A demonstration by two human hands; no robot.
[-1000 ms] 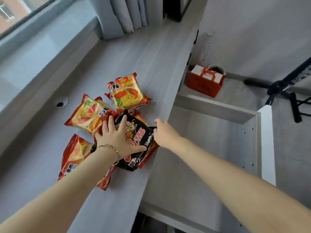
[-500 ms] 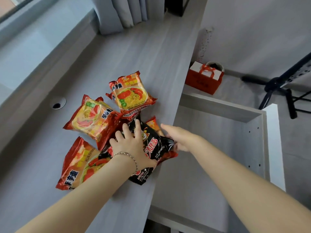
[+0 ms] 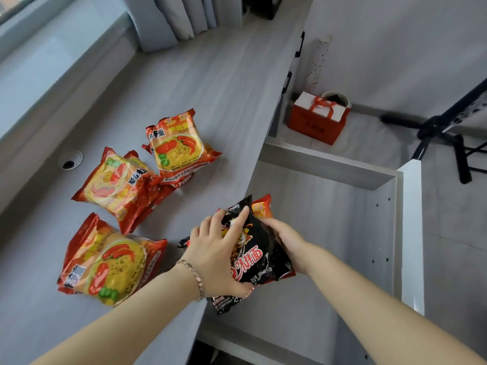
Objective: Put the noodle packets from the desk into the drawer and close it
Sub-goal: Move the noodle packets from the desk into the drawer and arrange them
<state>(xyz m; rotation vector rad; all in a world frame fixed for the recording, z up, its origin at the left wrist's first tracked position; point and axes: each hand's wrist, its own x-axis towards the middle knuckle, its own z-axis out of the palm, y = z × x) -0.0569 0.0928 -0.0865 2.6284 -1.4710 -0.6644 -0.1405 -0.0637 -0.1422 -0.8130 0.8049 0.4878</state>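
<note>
A black noodle packet [image 3: 257,255] with a red packet [image 3: 262,206] under it is held at the desk's right edge, partly over the open drawer [image 3: 337,222]. My left hand [image 3: 218,254] presses on top of the stack with a bracelet on its wrist. My right hand [image 3: 287,243] grips the stack from the drawer side. Three red-and-yellow noodle packets lie on the desk [image 3: 210,101]: a far packet [image 3: 179,146], a middle packet [image 3: 118,185] and a near packet [image 3: 108,262]. The drawer's bottom shows no packets.
A cable hole [image 3: 69,160] sits at the desk's left. Curtains [image 3: 179,19] hang at the back. On the floor beyond the drawer stand an orange gift bag [image 3: 317,118] and a black chair base [image 3: 445,133]. The drawer's white front panel [image 3: 411,233] juts out at right.
Both hands have slid the black packet and the red one beneath it rightward off the pile to the desk edge over the drawer. The right hand now grips the stack.
</note>
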